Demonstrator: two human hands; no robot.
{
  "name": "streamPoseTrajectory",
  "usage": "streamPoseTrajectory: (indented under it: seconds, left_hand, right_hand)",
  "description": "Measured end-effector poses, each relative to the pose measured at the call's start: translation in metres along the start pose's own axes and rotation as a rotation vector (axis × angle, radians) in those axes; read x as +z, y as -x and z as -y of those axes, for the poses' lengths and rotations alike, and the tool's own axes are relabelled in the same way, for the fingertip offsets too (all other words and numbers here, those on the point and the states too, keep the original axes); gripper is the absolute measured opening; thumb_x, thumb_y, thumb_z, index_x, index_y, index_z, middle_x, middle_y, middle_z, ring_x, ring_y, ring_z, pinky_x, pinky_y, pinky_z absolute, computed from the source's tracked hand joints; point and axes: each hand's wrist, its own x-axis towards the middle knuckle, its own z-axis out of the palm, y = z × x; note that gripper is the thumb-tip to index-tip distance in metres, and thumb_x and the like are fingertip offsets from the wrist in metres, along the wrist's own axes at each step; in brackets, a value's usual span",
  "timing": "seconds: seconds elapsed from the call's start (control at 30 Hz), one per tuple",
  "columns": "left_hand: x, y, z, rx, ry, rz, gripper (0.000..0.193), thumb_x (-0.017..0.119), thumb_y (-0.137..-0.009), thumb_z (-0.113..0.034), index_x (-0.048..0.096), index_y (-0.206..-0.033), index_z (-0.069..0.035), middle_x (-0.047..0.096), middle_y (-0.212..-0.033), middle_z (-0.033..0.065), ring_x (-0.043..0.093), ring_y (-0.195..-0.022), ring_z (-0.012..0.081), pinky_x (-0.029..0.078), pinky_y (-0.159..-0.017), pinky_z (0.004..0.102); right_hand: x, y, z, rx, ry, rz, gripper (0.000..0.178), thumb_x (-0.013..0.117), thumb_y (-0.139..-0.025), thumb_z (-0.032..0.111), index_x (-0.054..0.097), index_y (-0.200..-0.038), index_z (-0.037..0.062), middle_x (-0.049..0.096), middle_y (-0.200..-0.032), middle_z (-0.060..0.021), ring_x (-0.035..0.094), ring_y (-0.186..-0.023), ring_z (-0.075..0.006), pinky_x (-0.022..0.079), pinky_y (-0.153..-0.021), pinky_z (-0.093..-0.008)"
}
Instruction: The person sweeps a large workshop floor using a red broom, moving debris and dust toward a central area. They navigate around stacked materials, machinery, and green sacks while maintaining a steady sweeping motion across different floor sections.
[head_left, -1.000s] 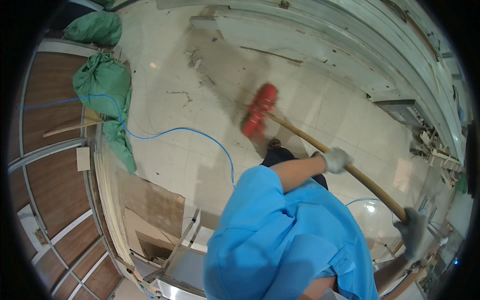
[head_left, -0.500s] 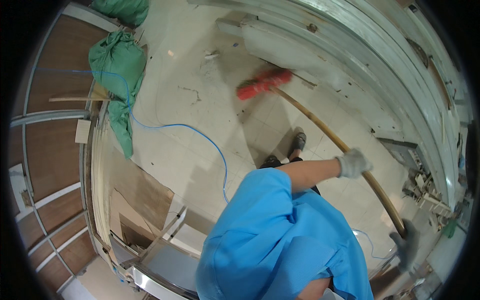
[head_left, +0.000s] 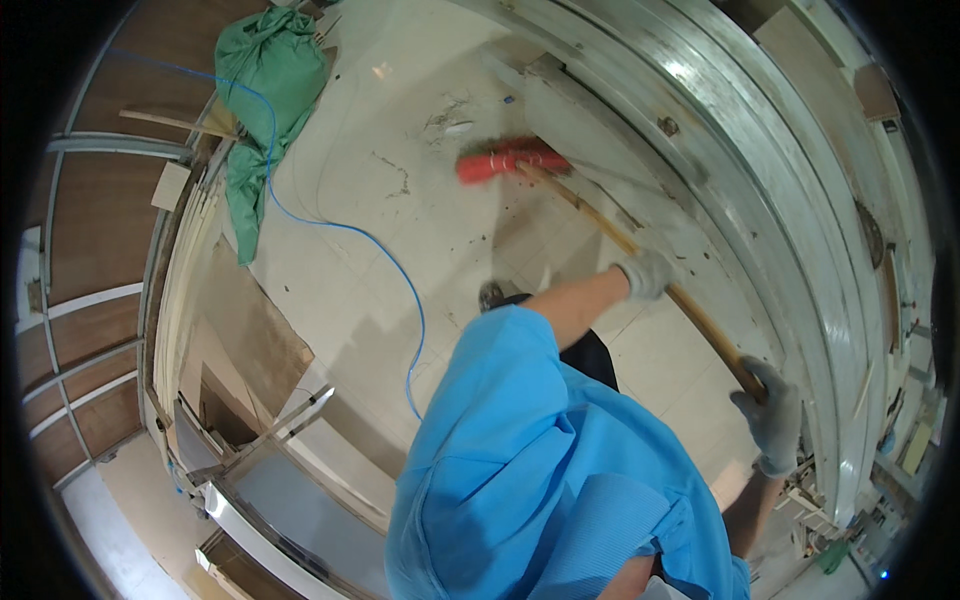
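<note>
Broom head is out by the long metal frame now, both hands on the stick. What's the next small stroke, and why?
Probably a short pull of the red broom head back toward the feet. It rests on the tiled floor beside the debris patch, with specks scattered nearer the person. The left hand grips mid-handle and the right hand the top end, which suits a drawing stroke.

I count one red-bristled broom (head_left: 512, 160), two gloved hands on its handle, the left hand (head_left: 645, 274) and right hand (head_left: 772, 418), two green sacks (head_left: 262, 75) and one blue cable (head_left: 385, 262).
</note>
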Motion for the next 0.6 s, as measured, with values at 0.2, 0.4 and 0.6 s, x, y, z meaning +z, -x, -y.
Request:
streamPoseTrajectory:
  seconds: [0.2,0.4,0.6]
  left_hand:
    - [-0.046,0.052,0.057,0.163,-0.064,-0.110,0.030,0.063,-0.073,-0.008,0.071,-0.100,-0.018,0.070,-0.094,0.0136,0.066,-0.091,0.0363,0.051,-0.082,0.0449]
    - [-0.088,0.083,0.155,0.075,-0.232,-0.039,0.024,0.065,-0.071,-0.010,0.070,-0.094,-0.017,0.069,-0.090,0.0120,0.065,-0.091,0.0336,0.050,-0.082,0.0453]
    - [-0.138,0.092,0.184,0.341,-0.106,-0.526,0.021,0.066,-0.070,-0.014,0.069,-0.091,-0.014,0.069,-0.092,0.0143,0.066,-0.094,0.0322,0.049,-0.082,0.0470]
  right_hand:
    - [0.023,-0.026,0.071,0.026,0.005,0.045,0.050,0.083,-0.062,0.011,0.070,-0.110,0.0100,0.071,-0.083,-0.0151,0.069,-0.071,-0.0259,0.052,-0.068,-0.0369]
    - [0.101,-0.076,0.129,0.045,-0.003,-0.010,0.045,0.079,-0.071,0.013,0.068,-0.114,0.0109,0.070,-0.095,-0.0154,0.068,-0.081,-0.0306,0.052,-0.074,-0.0419]
    - [0.066,-0.081,0.171,0.112,-0.042,0.069,0.050,0.078,-0.072,0.011,0.066,-0.120,0.0095,0.069,-0.097,-0.0160,0.068,-0.083,-0.0304,0.053,-0.074,-0.0395]
